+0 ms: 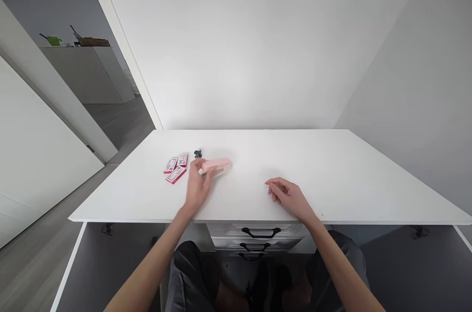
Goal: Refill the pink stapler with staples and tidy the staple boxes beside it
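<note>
A pink stapler (218, 165) lies on the white table (332, 174), left of the middle. My left hand (198, 185) reaches to its near end, with the fingers curled around that end and touching it. Just left of the stapler lie three small red and white boxes (176, 166), and a small black object (198, 153) sits behind them. My right hand (286, 196) rests on the table near the front edge, fingers loosely curled and apart, holding nothing.
A drawer unit with black handles (260, 232) stands under the table between my knees. A wall runs along the table's far edge and right side. An open doorway at the left leads to a cabinet (86, 73) with items on top.
</note>
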The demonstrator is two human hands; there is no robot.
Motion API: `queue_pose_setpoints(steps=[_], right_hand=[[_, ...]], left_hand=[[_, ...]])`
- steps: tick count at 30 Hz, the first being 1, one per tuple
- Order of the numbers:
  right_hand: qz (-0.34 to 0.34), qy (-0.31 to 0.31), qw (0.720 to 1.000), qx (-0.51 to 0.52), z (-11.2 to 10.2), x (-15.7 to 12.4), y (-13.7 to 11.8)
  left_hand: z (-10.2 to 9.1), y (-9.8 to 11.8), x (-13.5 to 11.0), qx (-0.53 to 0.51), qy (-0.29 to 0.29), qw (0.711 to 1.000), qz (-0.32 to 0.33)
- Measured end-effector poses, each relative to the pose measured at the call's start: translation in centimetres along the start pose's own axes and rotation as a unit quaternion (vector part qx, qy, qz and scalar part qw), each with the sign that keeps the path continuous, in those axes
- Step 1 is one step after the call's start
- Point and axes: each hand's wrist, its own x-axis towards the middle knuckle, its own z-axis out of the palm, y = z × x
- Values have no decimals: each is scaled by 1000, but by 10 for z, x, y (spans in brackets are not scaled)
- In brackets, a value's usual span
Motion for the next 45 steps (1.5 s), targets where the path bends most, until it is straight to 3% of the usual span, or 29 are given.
queue_pose_setpoints(steps=[6,10,24,33,36,39,41,45], right_hand=[[-9,19,999,34,0,2,2],[21,59,997,40,-1,4,2],[28,42,998,26,-2,4,-1],[23,57,998,25,-2,3,-3],[4,112,993,23,-3,5,0],[-16,218,975,-35,-6,7,4],[-49,248,964,-82,-7,11,6],[-145,157,966,-146,-4,20,6]], left_hand=[[62,43,-18,-95,-130,987,23],[80,53,-22,-100,-194,975,43],[80,53,-19,-113,-250,961,28],[82,49,-20,-85,-205,975,10],[82,45,-21,-63,-186,980,14],[83,43,-20,-43,-181,983,-1],[84,43,-19,-36,-185,982,4],[84,46,-19,-28,-191,981,34]])
